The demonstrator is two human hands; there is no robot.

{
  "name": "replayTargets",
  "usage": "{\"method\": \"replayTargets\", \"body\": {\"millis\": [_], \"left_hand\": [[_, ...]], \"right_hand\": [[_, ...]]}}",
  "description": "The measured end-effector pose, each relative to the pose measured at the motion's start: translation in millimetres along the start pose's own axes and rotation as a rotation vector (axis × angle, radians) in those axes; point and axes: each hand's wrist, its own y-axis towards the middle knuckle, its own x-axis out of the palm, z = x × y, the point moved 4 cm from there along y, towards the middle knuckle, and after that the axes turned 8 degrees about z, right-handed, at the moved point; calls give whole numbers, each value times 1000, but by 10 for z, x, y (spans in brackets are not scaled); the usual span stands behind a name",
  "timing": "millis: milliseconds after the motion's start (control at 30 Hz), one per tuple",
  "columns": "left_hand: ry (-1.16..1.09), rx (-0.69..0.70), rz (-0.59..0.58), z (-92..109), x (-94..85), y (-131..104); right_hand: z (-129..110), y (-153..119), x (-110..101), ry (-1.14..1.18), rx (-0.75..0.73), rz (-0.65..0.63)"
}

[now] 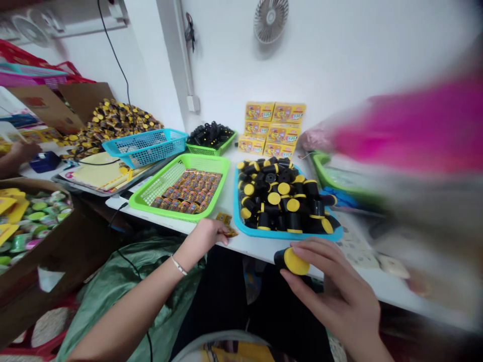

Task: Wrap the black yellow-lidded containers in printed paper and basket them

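My right hand (335, 281) is closed on a small black cylinder with a yellow cap (296, 261), gripped between thumb and fingers just off the table's front edge. At that edge, my left hand (207, 234) pinches a small printed gold-yellow label (231, 233); its fingertips are partly hidden. Another bit of similar printed label (223, 218) lies right behind it. Behind my right hand stands a blue tray (249, 230) heaped with more black cylinders with yellow caps. Left of that, a green basket (139, 198) holds rows of cylinders wrapped in printed labels.
Yellow printed boxes (277, 128) are stacked against the wall. A green basket of black parts (211, 136) and a blue basket (151, 146) stand further back. At left are a heaped pile of cylinders (113, 125), a cardboard box (37, 291) and another person's hand (24, 151). Blurred pink material (415, 125) fills the right.
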Motion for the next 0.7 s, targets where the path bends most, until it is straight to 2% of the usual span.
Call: {"method": "replayTargets", "body": {"millis": [100, 167, 333, 500, 600, 700], "left_hand": [[-37, 20, 33, 13, 10, 14], [-50, 54, 114, 110, -57, -48], [-42, 196, 407, 529, -389, -370], [-2, 369, 594, 896, -560, -529], [-24, 427, 606, 995, -566, -507], [-161, 333, 540, 998, -563, -469]], "right_hand": [[4, -6, 17, 43, 41, -14], [4, -13, 16, 68, 62, -15], [17, -33, 23, 166, 183, 7], [12, 67, 21, 261, 367, 190], [7, 187, 59, 314, 459, 250], [4, 303, 152, 375, 512, 234]]}}
